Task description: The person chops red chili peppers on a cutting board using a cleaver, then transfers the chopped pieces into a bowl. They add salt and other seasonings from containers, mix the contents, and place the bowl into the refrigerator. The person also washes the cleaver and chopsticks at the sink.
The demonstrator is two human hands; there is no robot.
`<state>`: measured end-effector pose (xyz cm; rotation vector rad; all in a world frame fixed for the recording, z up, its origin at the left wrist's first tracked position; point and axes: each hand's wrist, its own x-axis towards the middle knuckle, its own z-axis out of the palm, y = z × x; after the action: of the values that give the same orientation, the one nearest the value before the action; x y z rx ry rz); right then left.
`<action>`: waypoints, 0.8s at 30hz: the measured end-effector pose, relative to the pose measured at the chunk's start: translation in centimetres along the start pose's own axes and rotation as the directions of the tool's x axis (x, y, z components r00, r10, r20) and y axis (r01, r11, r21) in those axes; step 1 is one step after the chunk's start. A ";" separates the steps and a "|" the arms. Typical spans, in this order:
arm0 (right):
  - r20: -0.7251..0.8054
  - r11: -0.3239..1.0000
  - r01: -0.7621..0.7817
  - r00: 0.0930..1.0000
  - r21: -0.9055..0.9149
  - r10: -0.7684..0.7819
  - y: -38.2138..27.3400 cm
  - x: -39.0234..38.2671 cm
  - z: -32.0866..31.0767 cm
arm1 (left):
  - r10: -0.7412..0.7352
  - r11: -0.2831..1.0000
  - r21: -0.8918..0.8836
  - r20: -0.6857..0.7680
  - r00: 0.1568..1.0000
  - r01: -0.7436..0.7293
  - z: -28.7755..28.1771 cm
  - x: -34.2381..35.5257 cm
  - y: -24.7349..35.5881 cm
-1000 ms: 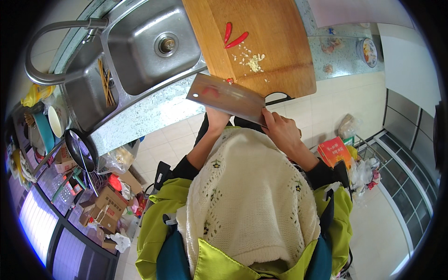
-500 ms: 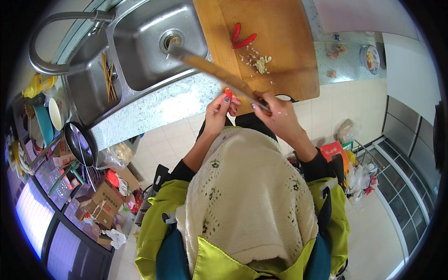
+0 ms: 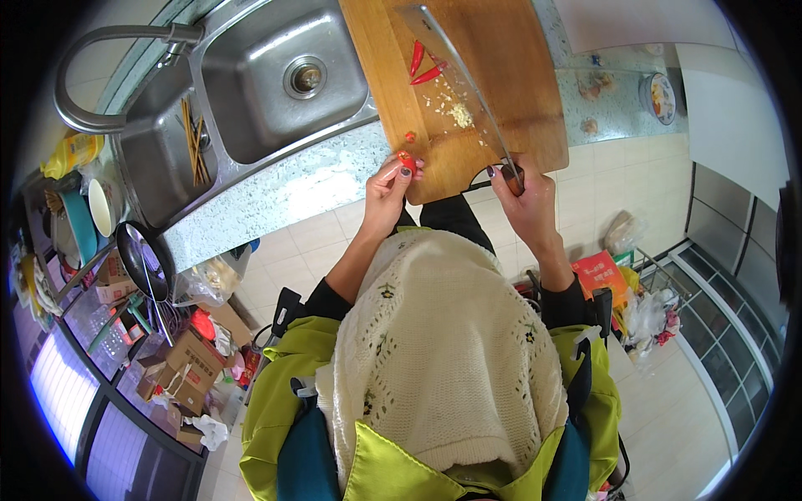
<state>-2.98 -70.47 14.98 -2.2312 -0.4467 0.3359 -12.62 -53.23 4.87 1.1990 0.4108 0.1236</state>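
Note:
My left hand (image 3: 384, 194) is closed around a red chili pepper (image 3: 407, 160) at the near left edge of the wooden cutting board (image 3: 518, 58). Just beyond its fingertips lies a small red piece of chili (image 3: 410, 136). My right hand (image 3: 533, 202), at the board's near edge, grips the dark handle of a kitchen knife (image 3: 436, 35). The blade slants over the board, away from me and to the left. Two more red chili peppers (image 3: 417, 57) lie near the blade, one partly behind it. A pile of pale minced garlic (image 3: 460, 115) sits to the blade's left.
A double steel sink (image 3: 251, 92) with a curved faucet (image 3: 75, 117) stands left of the board; chopsticks (image 3: 196, 150) rest in its smaller basin. Beyond the board's right side, a bowl (image 3: 660, 98) is on the counter. A black pan (image 3: 138, 250) and cardboard boxes (image 3: 188, 367) are at left.
The knife has swung from above the sink to the right, over the board. My right hand moved right, away from the left. A red chili piece now shows on the board.

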 end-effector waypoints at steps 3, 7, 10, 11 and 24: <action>0.007 1.000 -0.006 1.000 0.008 0.006 0.0 -0.2 0.3 | 0.126 0.988 0.090 0.028 0.992 -0.128 -0.4 0.1 0.3; 0.011 0.999 0.032 0.999 0.005 -0.032 -0.1 -0.3 0.6 | 0.227 0.939 0.261 0.016 0.974 -0.224 -0.8 0.2 0.5; 0.014 0.999 0.030 0.999 0.012 -0.030 -0.3 -0.2 0.6 | 0.200 0.955 0.233 -0.062 0.978 -0.181 -1.0 0.0 0.7; 0.012 1.000 0.026 1.000 0.009 -0.026 -0.3 0.0 0.6 | 0.188 0.957 0.239 -0.093 0.978 -0.162 -1.1 -0.1 0.8; -0.210 0.991 -0.110 0.970 0.071 0.123 3.1 0.3 -0.7 | 0.423 0.293 0.882 0.226 0.878 -0.368 -0.8 4.8 1.9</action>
<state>-1.84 -72.69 13.02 -2.2109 -0.1889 0.1640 -8.28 -50.31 5.20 2.4419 0.1780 0.4055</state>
